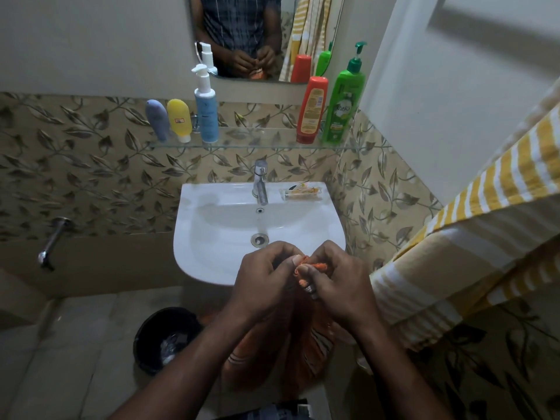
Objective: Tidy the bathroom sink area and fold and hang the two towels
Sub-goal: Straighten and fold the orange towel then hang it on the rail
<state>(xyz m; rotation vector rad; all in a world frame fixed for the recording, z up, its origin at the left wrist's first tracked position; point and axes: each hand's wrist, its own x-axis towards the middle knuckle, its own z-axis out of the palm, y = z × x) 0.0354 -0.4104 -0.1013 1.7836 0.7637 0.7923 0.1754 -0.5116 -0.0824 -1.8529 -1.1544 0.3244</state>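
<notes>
An orange towel point(306, 344) hangs down from both my hands in front of the white sink point(212, 256). My left hand point(266, 277) and my right hand point(336, 277) pinch its top edge close together, just over the sink's front rim. A yellow-and-white striped towel point(472, 237) hangs at the right, draped along the wall. Most of the orange towel is hidden behind my forearms.
A glass shelf point(257, 140) above the tap point(260, 183) carries several bottles, among them a green pump bottle point(342, 107) and an orange one point(312, 110). A small packet point(300, 191) lies on the sink's back right. A black bin point(166, 338) stands on the floor left of me.
</notes>
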